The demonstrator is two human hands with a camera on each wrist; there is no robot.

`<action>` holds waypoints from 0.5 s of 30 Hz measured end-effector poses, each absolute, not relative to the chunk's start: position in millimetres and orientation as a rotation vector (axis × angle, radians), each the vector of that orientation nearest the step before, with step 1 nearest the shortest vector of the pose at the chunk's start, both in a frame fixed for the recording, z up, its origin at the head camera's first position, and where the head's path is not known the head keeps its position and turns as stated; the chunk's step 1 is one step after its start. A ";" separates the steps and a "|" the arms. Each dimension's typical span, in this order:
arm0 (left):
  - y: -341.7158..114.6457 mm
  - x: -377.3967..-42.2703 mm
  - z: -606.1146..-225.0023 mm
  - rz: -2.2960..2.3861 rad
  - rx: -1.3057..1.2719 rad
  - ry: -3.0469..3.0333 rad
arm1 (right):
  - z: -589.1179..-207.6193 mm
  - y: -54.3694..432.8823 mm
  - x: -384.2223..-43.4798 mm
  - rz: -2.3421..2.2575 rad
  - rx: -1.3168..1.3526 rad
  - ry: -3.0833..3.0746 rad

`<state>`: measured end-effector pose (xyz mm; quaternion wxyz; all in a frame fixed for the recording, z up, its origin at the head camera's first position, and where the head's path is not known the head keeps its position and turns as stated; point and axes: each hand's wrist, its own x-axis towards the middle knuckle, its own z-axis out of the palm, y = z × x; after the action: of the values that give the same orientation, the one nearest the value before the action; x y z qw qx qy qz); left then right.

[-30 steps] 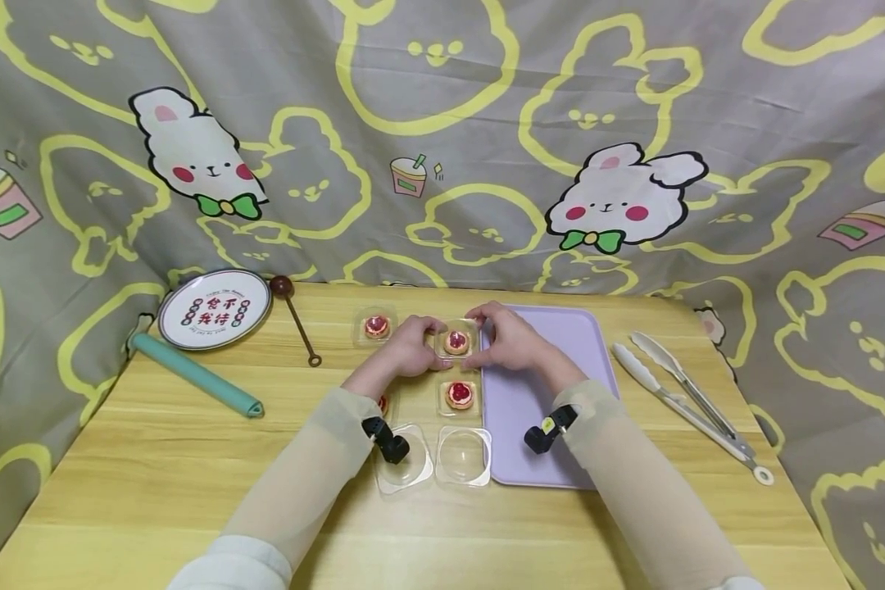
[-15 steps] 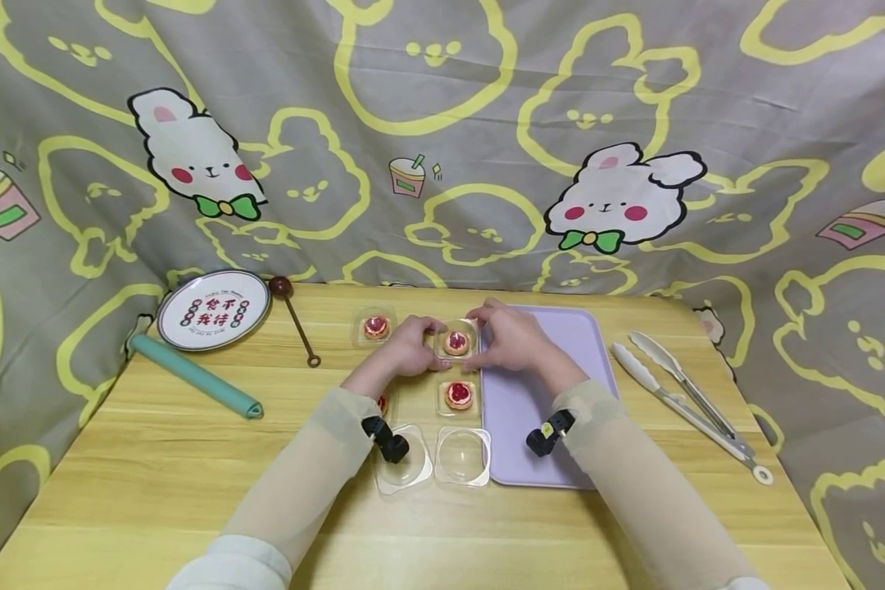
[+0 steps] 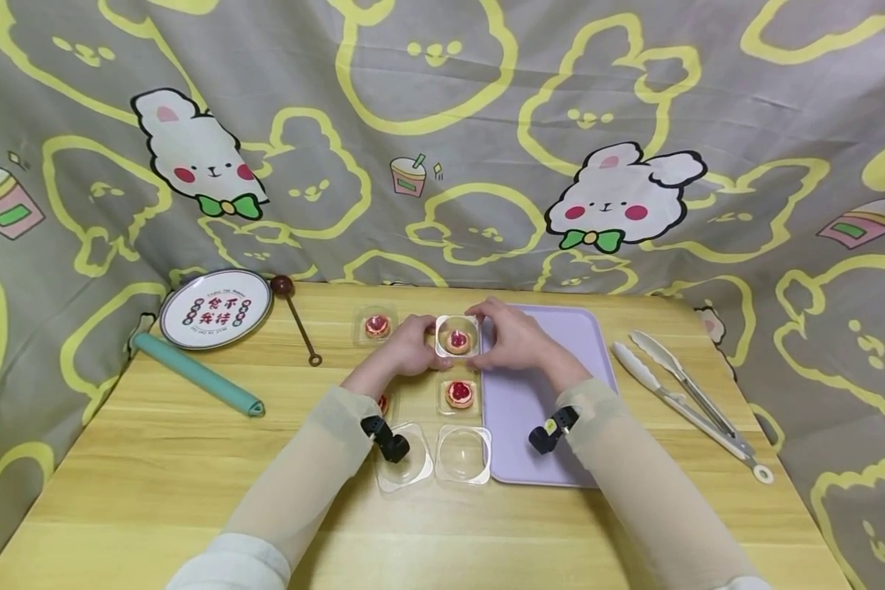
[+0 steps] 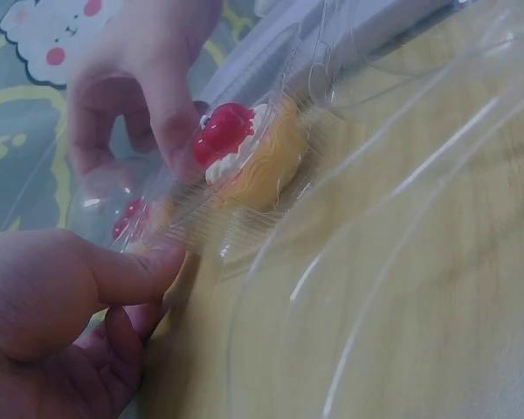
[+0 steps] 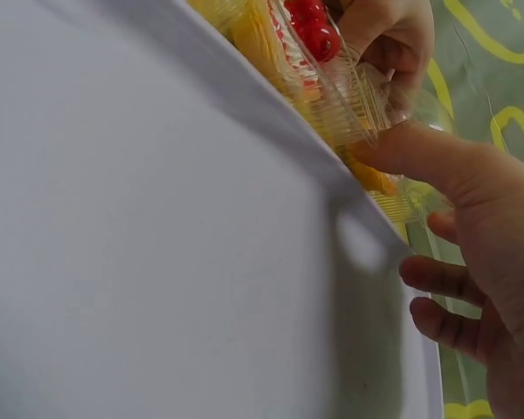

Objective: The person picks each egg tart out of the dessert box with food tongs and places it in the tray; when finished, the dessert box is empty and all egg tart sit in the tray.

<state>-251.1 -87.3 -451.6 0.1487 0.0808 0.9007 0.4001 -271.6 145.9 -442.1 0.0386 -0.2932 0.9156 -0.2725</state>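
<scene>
Both hands hold a clear plastic box at the back edge of the group, around a small tart with a red topping. My left hand grips its left side, thumb near the front corner. From the right, my right hand pinches the opposite side, with its thumb at the front and a finger at the back. A bright square rim shows around the tart from above. Just in front stands another tart with red fruit on white cream, also seen large in the left wrist view.
Right of the boxes lies a lilac tray, then tongs. Two clear plastic covers lie nearest the person. Another boxed tart is at back left. Farther left are a plate, brown stick and teal roll.
The box's square rim now shows brighter and slightly higher between the hands. Both hands keep nearly the same place; the other things have not moved.
</scene>
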 end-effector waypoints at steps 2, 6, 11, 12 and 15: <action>-87.6 -250.4 -451.0 1.149 0.227 2.599 | -442.2 147.1 -271.5 -0.874 -0.894 2.789; -89.4 -246.7 -448.4 1.149 0.232 2.615 | -440.6 148.3 -270.6 -0.953 -0.878 2.751; -94.7 -237.7 -441.7 1.190 0.224 2.620 | -436.8 148.1 -268.8 -0.996 -0.875 2.726; -95.9 -235.6 -439.2 1.216 0.217 2.612 | -435.6 147.9 -268.4 -1.003 -0.874 2.722; -100.1 -230.7 -429.6 1.320 0.225 2.584 | -430.3 147.5 -267.0 -1.062 -0.885 2.694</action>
<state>-230.7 -100.1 -429.6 0.1155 0.0768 0.8820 0.4504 -267.0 147.5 -430.3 0.0568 -0.2918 0.8883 -0.3501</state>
